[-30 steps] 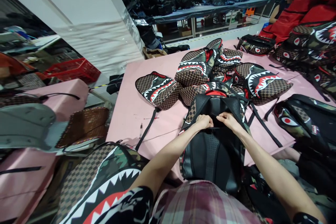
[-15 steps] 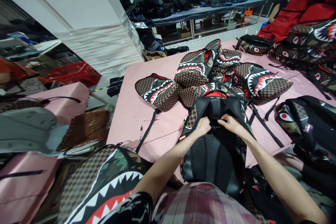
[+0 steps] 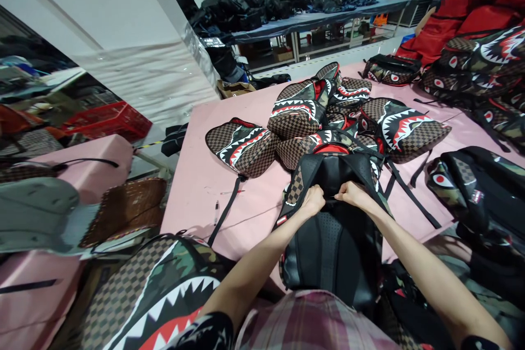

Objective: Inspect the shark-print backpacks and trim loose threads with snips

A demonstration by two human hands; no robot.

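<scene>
In front of me a backpack lies with its black padded back panel facing up and its lower end against my body. My left hand is closed at the upper part of that panel, gripping the backpack's black material. Opposite it, my right hand is closed in a pinch on the same area, a small gap between the two hands. Exactly which edge or strap the fingers hold is too small to make out. Brown check cloth shows along the backpack's left side, and red lining shows at its top.
Several shark-mouth backpacks lie on the pink table beyond. More are piled at right by red material. A pen lies left of a loose strap. Another backpack stands at my left; one is by a neighbouring person.
My right hand has turned slightly, its fingers more curled, and both hands stay at the backpack's upper panel. The view has shifted slightly.
</scene>
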